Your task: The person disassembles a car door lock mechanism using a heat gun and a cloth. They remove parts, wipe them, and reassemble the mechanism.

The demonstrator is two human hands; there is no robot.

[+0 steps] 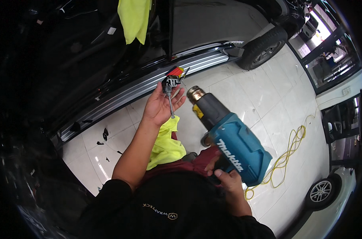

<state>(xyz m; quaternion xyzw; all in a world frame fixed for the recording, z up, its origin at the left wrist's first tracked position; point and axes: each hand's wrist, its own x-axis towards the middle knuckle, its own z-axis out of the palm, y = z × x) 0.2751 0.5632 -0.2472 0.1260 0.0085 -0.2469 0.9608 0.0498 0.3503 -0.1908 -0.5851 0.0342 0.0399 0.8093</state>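
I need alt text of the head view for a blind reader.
A person's right hand holds a teal heat gun, its nozzle toward a small black and silver part in the left hand. A black car stands ahead, a yellow cloth hanging on it.

The heat gun [239,145] looks matt plastic to me, its nozzle [195,94] shiny metal. The rod [171,105] on the small fitting [172,82] looks metal. Beyond, glossy car paint [217,24], ribbed metallic running board [203,62]; nearer, fuzzy cloth [165,146], polished tiles [244,91].
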